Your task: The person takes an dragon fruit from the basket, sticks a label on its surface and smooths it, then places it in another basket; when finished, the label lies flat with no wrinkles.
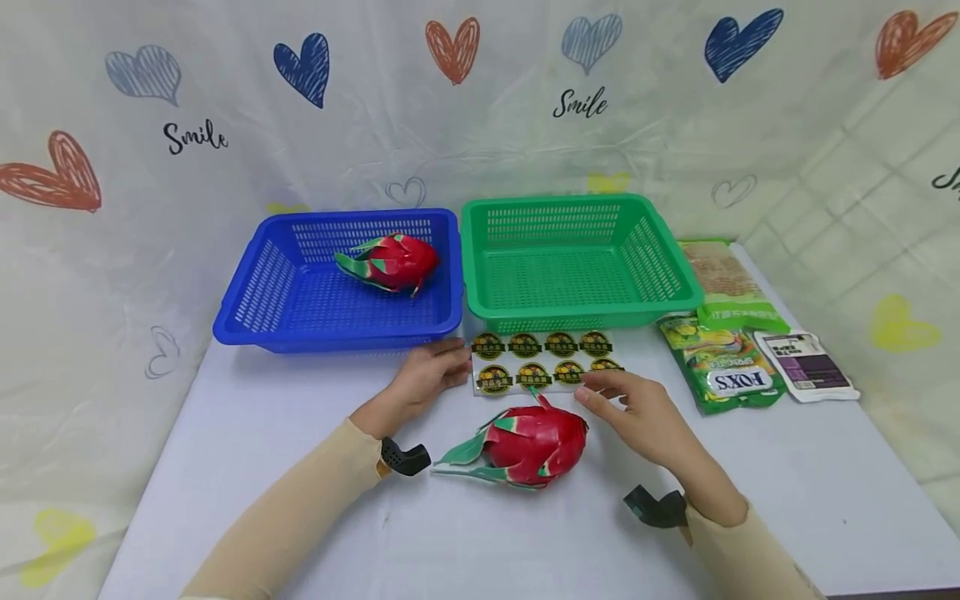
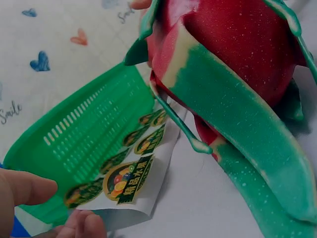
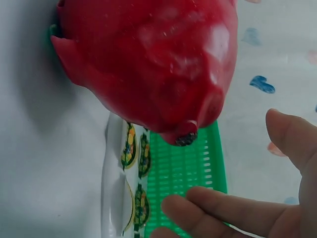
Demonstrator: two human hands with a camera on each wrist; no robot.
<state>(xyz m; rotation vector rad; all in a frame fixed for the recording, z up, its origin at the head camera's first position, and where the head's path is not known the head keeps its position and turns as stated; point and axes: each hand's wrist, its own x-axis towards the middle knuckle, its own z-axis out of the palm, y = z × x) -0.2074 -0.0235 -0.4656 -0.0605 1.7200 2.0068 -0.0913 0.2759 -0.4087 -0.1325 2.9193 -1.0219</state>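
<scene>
A red dragon fruit [image 1: 536, 446] with green-tipped scales lies on the table between the two forearms. Behind it is a sheet of round fruit stickers [image 1: 551, 371], black and gold, in two rows. My left hand [image 1: 429, 377] rests at the left edge of this sheet; in the left wrist view its fingertips [image 2: 89, 225] are right by the sheet's edge, with a gap between the digits. At the sheet's right end, my right hand [image 1: 647, 414] hovers with loosely bent fingers. The right wrist view shows its thumb [image 3: 292, 139] spread away from the fingers, nothing between them.
A blue basket [image 1: 341, 340] at the back left holds another dragon fruit [image 1: 401, 262]. Next to it stands a green basket [image 1: 592, 319]. Several packages lie at the right, among them a green FOX'S bag [image 1: 723, 371] and a white-and-purple pouch [image 1: 808, 367]. A heart-patterned cloth hangs behind.
</scene>
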